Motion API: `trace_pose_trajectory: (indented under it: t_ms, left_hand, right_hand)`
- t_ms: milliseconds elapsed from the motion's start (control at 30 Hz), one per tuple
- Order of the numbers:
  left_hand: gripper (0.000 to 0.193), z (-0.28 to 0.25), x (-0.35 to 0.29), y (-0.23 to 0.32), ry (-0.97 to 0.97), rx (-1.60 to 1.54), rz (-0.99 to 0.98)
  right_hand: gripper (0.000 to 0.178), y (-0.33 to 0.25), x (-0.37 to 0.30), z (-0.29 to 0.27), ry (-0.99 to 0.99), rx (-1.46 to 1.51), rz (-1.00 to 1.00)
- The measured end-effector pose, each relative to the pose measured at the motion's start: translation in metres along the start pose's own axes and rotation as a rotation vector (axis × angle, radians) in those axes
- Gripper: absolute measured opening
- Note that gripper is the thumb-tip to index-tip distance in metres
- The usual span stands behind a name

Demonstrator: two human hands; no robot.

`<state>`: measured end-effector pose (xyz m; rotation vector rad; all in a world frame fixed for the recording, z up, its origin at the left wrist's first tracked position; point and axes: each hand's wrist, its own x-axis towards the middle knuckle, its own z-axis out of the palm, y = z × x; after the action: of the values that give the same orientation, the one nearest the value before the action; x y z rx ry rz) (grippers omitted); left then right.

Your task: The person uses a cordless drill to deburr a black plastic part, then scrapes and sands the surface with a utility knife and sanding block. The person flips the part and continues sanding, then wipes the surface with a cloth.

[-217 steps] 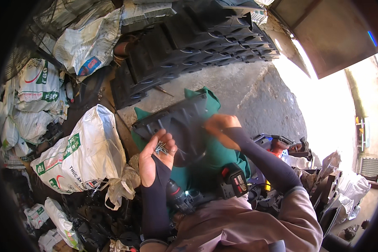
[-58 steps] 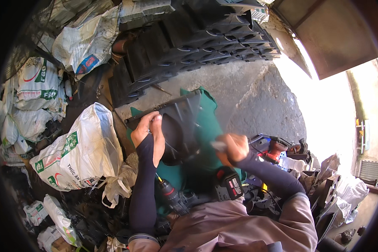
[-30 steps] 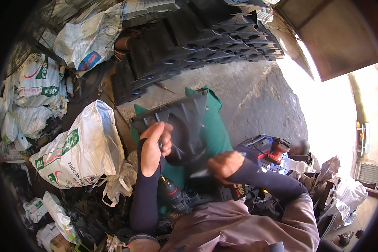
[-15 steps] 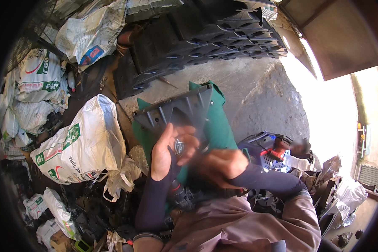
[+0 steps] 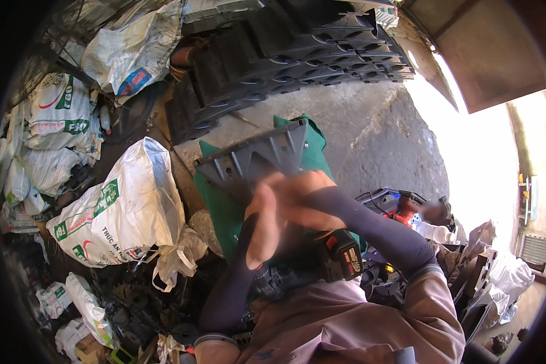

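My left hand (image 5: 263, 229) and my right hand (image 5: 308, 200) meet over my lap, both blurred. The right hand's fingers cover the left palm, so whatever lies between them is hidden. Just beyond my hands, a ribbed black plastic part (image 5: 230, 164) rests on a green cloth (image 5: 315, 158); its near portion is hidden by the hands. Below them a cordless drill lies across my lap, its black battery with a red patch (image 5: 344, 255) showing by my right forearm. The drill's dark front end (image 5: 266, 284) sits near my left wrist.
Stacked black plastic parts (image 5: 273, 67) stand on the concrete floor (image 5: 382, 133) at the back. An open white sack (image 5: 127, 206) lies to the left, with more sacks (image 5: 57, 115) behind. On the right is a red tool (image 5: 403, 212) amid clutter. Bright light enters at far right.
My left hand was open and cupped around several small screws; now the right hand has come over to meet it, and the screws are hidden. The drill's battery has come into view.
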<state>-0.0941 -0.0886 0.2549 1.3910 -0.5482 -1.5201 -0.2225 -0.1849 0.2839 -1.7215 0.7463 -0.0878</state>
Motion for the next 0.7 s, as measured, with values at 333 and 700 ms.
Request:
trace_pose_trajectory:
  t_ms: [333, 700]
  left_hand:
    - [0.074, -0.004, 0.004, 0.018, -0.111, -0.015, 0.074]
    - [0.074, -0.008, 0.01, 0.012, 0.034, -0.207, -0.002]
  right_hand:
    - [0.027, -0.012, 0.003, 0.001, 0.098, -0.087, -0.149]
    - [0.019, -0.004, 0.007, 0.009, 0.128, -0.257, -0.246]
